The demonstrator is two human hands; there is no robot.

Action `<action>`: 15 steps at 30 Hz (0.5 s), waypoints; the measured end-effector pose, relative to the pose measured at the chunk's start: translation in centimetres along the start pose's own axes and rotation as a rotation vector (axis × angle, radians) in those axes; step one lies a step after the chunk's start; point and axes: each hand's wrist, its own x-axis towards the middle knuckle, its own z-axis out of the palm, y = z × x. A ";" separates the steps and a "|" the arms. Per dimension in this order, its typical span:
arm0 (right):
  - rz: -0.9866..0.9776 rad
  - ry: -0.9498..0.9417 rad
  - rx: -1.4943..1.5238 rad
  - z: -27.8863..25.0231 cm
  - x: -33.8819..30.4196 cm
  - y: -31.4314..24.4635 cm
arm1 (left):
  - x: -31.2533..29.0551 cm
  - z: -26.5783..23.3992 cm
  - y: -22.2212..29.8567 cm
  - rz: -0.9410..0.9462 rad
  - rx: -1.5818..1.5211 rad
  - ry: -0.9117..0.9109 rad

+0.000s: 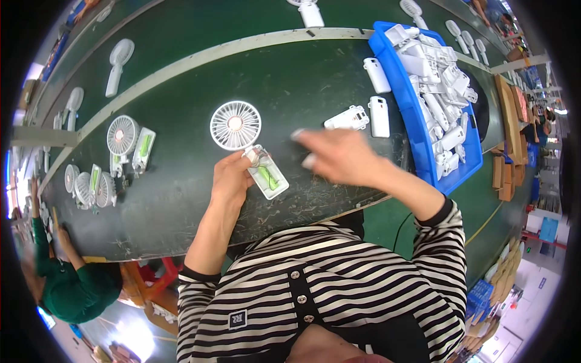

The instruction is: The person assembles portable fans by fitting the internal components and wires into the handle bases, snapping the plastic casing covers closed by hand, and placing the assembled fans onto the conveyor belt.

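My left hand (230, 177) is closed round the top of the handle of a small white handheld fan (236, 125). The fan's round grille points away from me. Its handle shell (273, 186) lies uncovered, with a green battery cell inside. To the right of the fan, my right hand (339, 156) hovers over the table, blurred by motion. Its thumb and forefinger are apart, and I see nothing between them. Just beyond that hand lie a white handle part (348, 118) with its inside showing and a smooth white handle cover (379, 117).
A blue bin (417, 136) heaped with white handle parts stands at the right, with another white cover (376, 75) beside it. More unfinished fans (123, 138) lie at the left. A pale rail (242, 43) separates the dark table from a green belt carrying fans. A co-worker in green (78, 290) sits at lower left.
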 end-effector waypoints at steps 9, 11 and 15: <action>-0.005 -0.179 -0.473 -0.1 -1.2 4.6 | -0.4 -0.2 0.4 -0.024 -0.074 -0.071; 0.049 -0.149 -0.409 0.2 -0.5 4.2 | -0.6 -0.3 0.3 -0.040 -0.067 -0.062; 0.134 0.295 0.130 1.6 1.0 1.7 | -1.1 -0.3 -0.3 -0.048 -0.089 -0.024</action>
